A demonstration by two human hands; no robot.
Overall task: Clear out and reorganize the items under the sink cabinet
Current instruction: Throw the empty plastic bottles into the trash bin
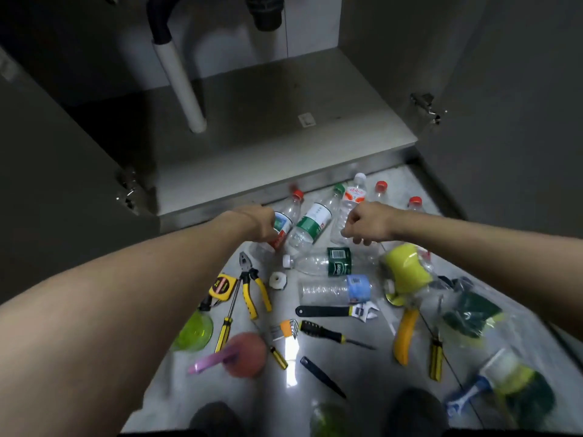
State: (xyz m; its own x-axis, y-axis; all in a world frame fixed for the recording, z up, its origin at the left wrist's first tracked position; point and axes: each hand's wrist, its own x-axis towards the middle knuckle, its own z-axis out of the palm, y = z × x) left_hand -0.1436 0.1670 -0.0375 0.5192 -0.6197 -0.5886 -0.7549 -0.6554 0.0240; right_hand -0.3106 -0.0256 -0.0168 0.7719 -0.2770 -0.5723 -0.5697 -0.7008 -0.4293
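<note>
A: Fingers of the left hand (262,223) curl down onto a red-labelled bottle (280,228); whether they actually grip it, I cannot tell. The right hand (362,223) is curled over a clear bottle (342,222), apparently pinching it.

B: Where are they?

A: On the floor just before the cabinet shelf (284,146), which looks bare. Pliers (252,288) lie nearer the person.

B: Handling?

A: Probably empty: light, thin, crushable, slippery. Best held around the label.

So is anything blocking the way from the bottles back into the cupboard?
Nothing visible: the bottles lie on the floor right in front of the open cabinet. Only a white pipe hangs at its back left.
</note>
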